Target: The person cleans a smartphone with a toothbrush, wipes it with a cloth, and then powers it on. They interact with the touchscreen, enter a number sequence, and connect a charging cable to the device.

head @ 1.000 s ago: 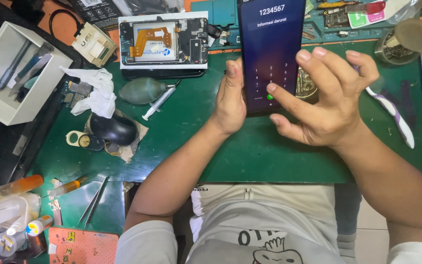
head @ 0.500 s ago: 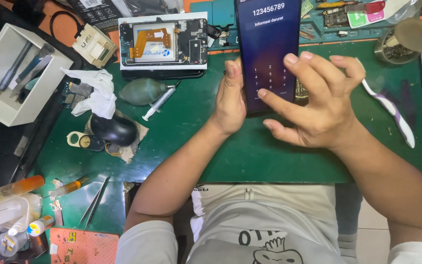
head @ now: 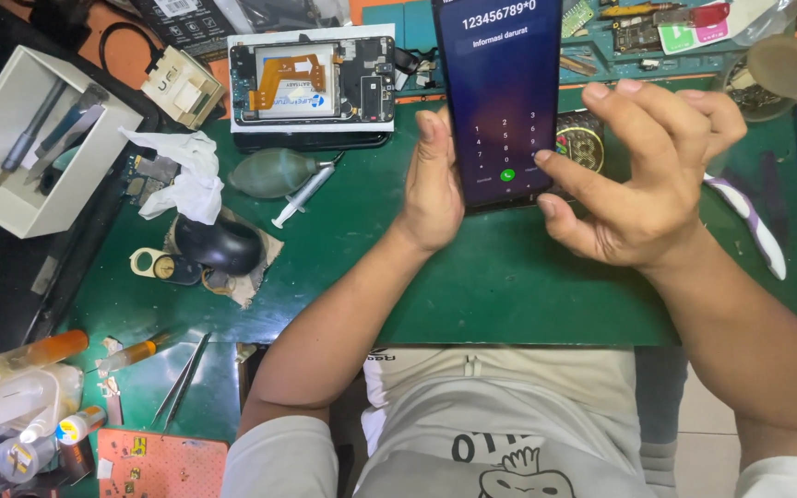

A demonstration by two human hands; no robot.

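Tapping further along the keypad, right hand point(head: 648, 184) is now pressing its spread fingers' thumb lower-right on the smartphone point(head: 500, 92), left hand point(head: 434, 184) gripping its edge upright above the green mat point(head: 509, 286), digit row growing longer.

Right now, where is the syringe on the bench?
In the head view the syringe lies on the green mat, left of the left hand, against the grey-green rubber blower.
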